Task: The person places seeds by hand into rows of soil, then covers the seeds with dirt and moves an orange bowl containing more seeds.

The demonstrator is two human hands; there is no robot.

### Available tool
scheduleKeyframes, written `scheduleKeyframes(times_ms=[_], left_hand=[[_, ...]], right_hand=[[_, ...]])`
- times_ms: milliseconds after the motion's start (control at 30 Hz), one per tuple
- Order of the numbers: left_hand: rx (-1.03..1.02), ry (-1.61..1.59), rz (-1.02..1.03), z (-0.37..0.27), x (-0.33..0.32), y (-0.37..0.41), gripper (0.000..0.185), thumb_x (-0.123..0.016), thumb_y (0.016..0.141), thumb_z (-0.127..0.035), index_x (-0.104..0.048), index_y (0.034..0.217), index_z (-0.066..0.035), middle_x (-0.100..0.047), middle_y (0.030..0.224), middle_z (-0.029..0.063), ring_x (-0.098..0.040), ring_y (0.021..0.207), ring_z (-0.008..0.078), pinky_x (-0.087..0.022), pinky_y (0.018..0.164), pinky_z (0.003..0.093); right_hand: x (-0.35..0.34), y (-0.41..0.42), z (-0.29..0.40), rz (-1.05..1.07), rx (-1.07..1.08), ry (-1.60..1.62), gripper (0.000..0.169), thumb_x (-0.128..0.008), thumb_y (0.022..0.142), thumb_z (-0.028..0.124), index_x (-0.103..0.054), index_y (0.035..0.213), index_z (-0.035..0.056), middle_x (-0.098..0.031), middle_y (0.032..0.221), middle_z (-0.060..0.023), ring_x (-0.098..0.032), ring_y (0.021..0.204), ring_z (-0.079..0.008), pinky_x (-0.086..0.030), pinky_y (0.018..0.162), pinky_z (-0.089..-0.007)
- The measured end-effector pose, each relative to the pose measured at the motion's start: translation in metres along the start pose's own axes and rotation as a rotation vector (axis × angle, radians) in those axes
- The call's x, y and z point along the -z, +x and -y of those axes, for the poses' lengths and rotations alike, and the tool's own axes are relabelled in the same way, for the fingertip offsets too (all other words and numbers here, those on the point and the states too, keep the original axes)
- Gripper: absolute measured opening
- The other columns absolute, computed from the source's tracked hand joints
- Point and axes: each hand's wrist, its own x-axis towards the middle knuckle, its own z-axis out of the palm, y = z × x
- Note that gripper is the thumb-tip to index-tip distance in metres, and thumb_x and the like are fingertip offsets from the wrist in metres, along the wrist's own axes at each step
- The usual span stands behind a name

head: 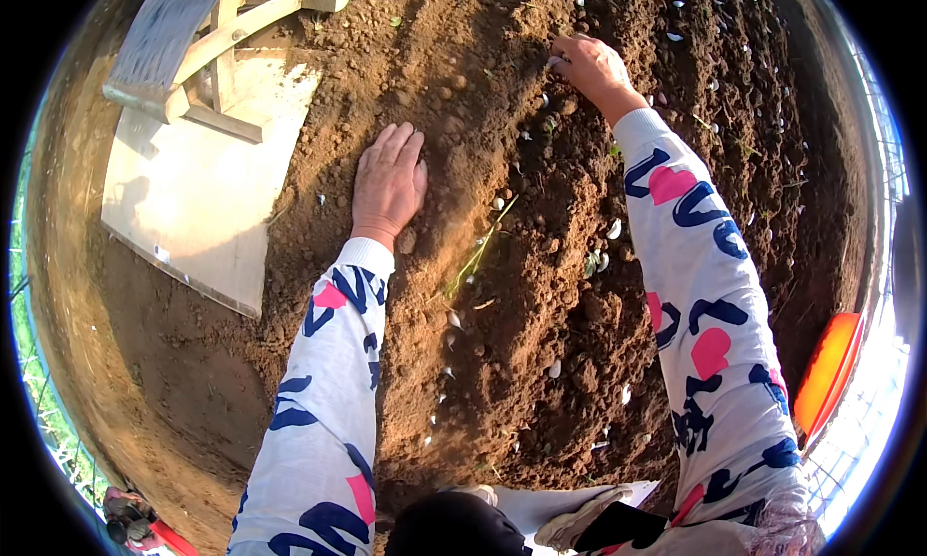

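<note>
My left hand (387, 183) rests palm down on a ridge of loose brown soil (463, 129), fingers stretched out and nothing held. Farther ahead on the right, my right hand (594, 67) has its fingertips pinched on a pale garlic clove (556, 61), low over the furrow; the fingers partly hide it. Below that hand, a row of garlic cloves sits in the soil, with one white clove (498, 203) near a green grass stalk (481, 248). A larger clove (614, 229) lies left of my right forearm.
A wooden stool (239, 31) stands on a pale board (210, 172) at the left. More rows of cloves (674, 37) run along the right. An orange plastic container (825, 375) is beside my right arm. My shoe (579, 516) is at the bottom, by a white sheet (536, 502).
</note>
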Motion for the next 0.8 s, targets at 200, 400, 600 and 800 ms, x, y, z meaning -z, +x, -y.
scheduleKeyframes(times_ms=[200, 400, 600, 800], left_hand=[[-0.001, 0.021, -0.028, 0.0, -0.002, 0.0, 0.034, -0.048, 0.077, -0.018, -0.05, 0.109, -0.008, -0.045, 0.119, 0.0067, -0.037, 0.115, 0.0234, -0.031, 0.094, 0.0351], [0.017, 0.023, -0.011, 0.002, 0.001, -0.001, 0.034, -0.049, 0.077, -0.018, -0.049, 0.109, -0.008, -0.045, 0.119, 0.0069, -0.038, 0.114, 0.024, -0.031, 0.094, 0.0359], [0.019, 0.006, 0.038, -0.001, 0.002, 0.0, 0.036, -0.048, 0.076, -0.014, -0.047, 0.111, -0.006, -0.042, 0.121, 0.0084, -0.036, 0.116, 0.025, -0.03, 0.095, 0.0365], [0.027, 0.001, 0.032, -0.002, 0.002, 0.0, 0.036, -0.049, 0.075, -0.017, -0.048, 0.111, -0.008, -0.043, 0.12, 0.0075, -0.035, 0.116, 0.024, -0.03, 0.095, 0.0371]], right_hand=[[-0.012, 0.006, 0.021, 0.148, -0.038, -0.315, 0.014, -0.049, 0.077, 0.008, -0.062, 0.082, 0.0081, -0.063, 0.082, -0.009, -0.061, 0.082, -0.0219, -0.049, 0.068, -0.0311], [0.007, 0.021, -0.012, 0.177, -0.081, 0.128, 0.019, -0.049, 0.076, 0.016, -0.062, 0.085, 0.0069, -0.062, 0.083, -0.0119, -0.059, 0.083, -0.0297, -0.048, 0.073, -0.0359], [0.033, 0.008, -0.033, 0.069, -0.27, 0.655, 0.019, -0.05, 0.079, 0.019, -0.059, 0.087, 0.0046, -0.061, 0.07, -0.0052, -0.056, 0.06, -0.0133, -0.045, 0.057, -0.0267], [0.015, 0.005, -0.031, 0.081, -0.457, 1.146, 0.02, -0.046, 0.087, 0.023, -0.056, 0.091, 0.0054, -0.06, 0.074, -0.0001, -0.051, 0.058, -0.0039, -0.035, 0.048, -0.0181]])
